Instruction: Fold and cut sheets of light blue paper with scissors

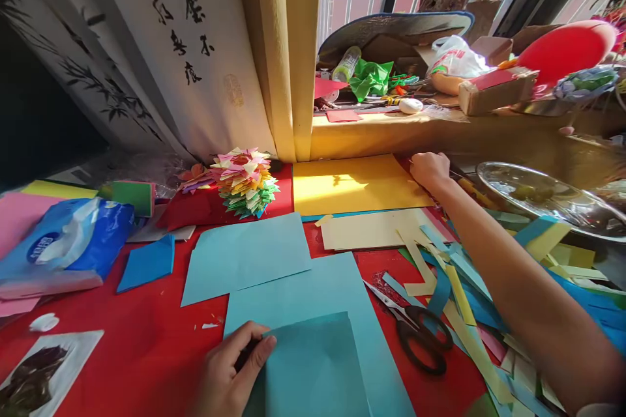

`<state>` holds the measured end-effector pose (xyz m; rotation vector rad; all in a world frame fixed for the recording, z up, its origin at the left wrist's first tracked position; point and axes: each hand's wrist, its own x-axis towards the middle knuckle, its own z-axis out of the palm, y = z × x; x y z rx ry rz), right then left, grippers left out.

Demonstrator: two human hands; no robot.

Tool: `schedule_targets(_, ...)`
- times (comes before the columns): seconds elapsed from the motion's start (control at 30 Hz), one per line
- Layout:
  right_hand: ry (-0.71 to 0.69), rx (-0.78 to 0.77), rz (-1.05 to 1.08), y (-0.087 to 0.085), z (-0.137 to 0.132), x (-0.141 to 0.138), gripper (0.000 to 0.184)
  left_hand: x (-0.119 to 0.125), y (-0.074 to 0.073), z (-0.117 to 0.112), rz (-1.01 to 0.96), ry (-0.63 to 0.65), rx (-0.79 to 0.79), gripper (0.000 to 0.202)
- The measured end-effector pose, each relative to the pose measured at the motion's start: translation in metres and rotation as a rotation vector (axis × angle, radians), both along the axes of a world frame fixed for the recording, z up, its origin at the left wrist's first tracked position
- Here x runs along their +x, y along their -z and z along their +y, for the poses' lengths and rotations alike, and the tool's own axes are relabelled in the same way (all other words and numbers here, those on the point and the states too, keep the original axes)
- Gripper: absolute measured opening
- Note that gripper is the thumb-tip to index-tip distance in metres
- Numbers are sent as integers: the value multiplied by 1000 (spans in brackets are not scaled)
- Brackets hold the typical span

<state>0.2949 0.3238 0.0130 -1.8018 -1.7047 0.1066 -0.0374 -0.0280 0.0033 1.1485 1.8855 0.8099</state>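
Note:
My left hand (239, 365) pinches the upper left edge of a folded light blue paper (313, 365) between thumb and fingers. Beneath it lies a larger light blue sheet (288, 296), with another light blue sheet (249, 251) overlapping its top. My right arm stretches far to the back, where my right hand (430, 169) is closed beside the right corner of a yellow sheet (342, 186); its fingertips are hidden, so what it holds cannot be made out. Black-handled scissors (415, 332) lie on the red tabletop (141, 332), blades slightly apart, among paper strips (457, 293).
A folded-paper ornament (244, 182) stands at the back. On the left are a blue tissue pack (68, 241) and a small blue paper (147, 264). Cream sheets (366, 231) lie mid-table. A metal bowl (552, 192) is at right, below the cluttered windowsill (372, 133).

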Motion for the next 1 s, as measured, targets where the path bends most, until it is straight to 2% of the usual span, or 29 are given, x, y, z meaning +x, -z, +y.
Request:
schedule_targets(0.17, -19, 294, 150, -44, -15, -11, 13, -2, 2, 0, -14, 22, 19, 41)
schedule_targets(0.27, -78, 394, 297, -70, -42, -26, 22, -5, 4, -1, -2, 75, 44, 39)
schedule_targets(0.3, -114, 399, 375, -77, -56, -32, 25, -6, 4, -1, -4, 92, 54, 38)
schedule_targets(0.37, -318, 357, 716, -87, -88, -46, 22, -8, 5, -1, -11, 118, 74, 36)
schedule_targets(0.4, -393, 313, 811, -91, -106, -53, 20, -8, 6, -2, -13, 128, 84, 36)
schedule_targets(0.47, -471, 238, 923, -97, -140, -65, 16, -10, 7, -2, -15, 156, 98, 34)
schedule_targets(0.6, -514, 132, 985, -103, -192, -83, 18, -11, 7, -3, -12, 207, 135, 33)
schedule_targets(0.8, -572, 50, 973, -108, -234, -96, 19, -10, 0, -8, 53, 231, 201, 32)
schedule_targets(1.0, -616, 17, 933, -112, -265, -107, 18, -8, -4, -10, 40, 234, 231, 30)
